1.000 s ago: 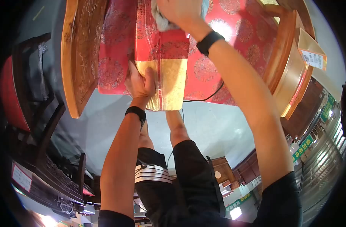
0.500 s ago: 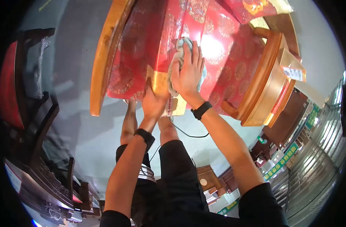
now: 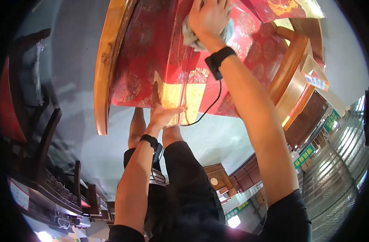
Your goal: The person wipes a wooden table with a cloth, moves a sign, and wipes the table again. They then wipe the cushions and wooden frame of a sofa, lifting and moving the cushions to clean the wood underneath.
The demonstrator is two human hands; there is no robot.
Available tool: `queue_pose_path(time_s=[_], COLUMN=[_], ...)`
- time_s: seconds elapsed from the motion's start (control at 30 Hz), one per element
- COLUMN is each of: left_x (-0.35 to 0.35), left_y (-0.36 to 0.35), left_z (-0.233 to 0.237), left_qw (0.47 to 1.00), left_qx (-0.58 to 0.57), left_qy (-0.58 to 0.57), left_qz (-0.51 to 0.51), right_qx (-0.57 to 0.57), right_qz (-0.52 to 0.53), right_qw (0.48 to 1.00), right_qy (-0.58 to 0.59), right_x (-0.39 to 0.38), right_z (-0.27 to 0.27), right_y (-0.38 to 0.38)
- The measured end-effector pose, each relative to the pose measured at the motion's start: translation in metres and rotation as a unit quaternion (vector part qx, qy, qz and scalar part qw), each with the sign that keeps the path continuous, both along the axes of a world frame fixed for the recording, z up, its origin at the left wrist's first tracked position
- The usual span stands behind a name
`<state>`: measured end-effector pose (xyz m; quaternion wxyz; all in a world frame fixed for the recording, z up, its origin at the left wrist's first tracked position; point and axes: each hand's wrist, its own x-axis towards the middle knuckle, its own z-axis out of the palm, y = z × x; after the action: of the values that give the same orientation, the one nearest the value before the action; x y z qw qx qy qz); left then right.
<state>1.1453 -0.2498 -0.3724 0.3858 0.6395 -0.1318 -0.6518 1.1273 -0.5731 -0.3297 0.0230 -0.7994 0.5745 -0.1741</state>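
A plastic-covered red and gold seat cushion (image 3: 196,75) with round patterns lies on a wooden chair (image 3: 101,68). My left hand (image 3: 163,114) grips the gold front end of the cushion, thumb over the top and a finger along its left side; the other fingers are hidden. Farther up the cushion, near the top edge of view, my right hand (image 3: 209,18) is closed on a grey-green cloth (image 3: 190,36), pressed to the plastic. Part of the cloth shows beside and below the palm. Each wrist wears a black band.
A black cable (image 3: 210,105) hangs from the right wristband across the cushion's front. A second red cushion (image 3: 273,10) rests at the upper right. Dark wooden chairs (image 3: 43,137) stand to the left. A labelled wooden piece (image 3: 313,76) is at the right.
My right hand has moved up the cushion, away from me, taking the cloth along. My left hand has slid slightly down toward the front edge, its thumb now stretched to the right.
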Motion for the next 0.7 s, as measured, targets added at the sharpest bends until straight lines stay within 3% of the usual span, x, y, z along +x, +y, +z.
queue_pose_path(time_s=[0.1, 0.23, 0.3, 0.43, 0.6, 0.67, 0.7], left_x=[0.012, 0.008, 0.006, 0.008, 0.014, 0.015, 0.013], left_y=[-0.016, -0.011, -0.01, -0.015, -0.023, -0.018, -0.01], left_z=[0.022, 0.015, 0.011, 0.018, 0.028, 0.025, 0.015], left_qw=[0.997, 0.999, 0.993, 0.979, 0.978, 0.945, 0.945], left_qx=[0.052, 0.039, 0.026, 0.078, 0.136, 0.14, 0.137], left_qy=[-0.025, 0.023, -0.086, -0.127, -0.065, -0.169, -0.174], left_qz=[-0.057, -0.03, -0.082, -0.139, -0.143, -0.244, -0.24], right_qx=[0.041, -0.045, -0.03, -0.003, -0.044, -0.052, -0.059], right_qz=[-0.064, -0.015, -0.014, 0.002, 0.062, 0.076, 0.076], right_qw=[0.997, 0.999, 0.999, 0.999, 0.997, 0.995, 0.994], right_qy=[0.006, 0.002, 0.018, 0.032, -0.02, -0.043, -0.052], right_x=[0.02, 0.015, 0.011, 0.008, -0.004, -0.005, -0.003], right_z=[0.005, -0.018, -0.022, -0.026, -0.046, -0.049, -0.048], right_y=[-0.045, -0.088, -0.09, -0.103, -0.116, -0.116, -0.116])
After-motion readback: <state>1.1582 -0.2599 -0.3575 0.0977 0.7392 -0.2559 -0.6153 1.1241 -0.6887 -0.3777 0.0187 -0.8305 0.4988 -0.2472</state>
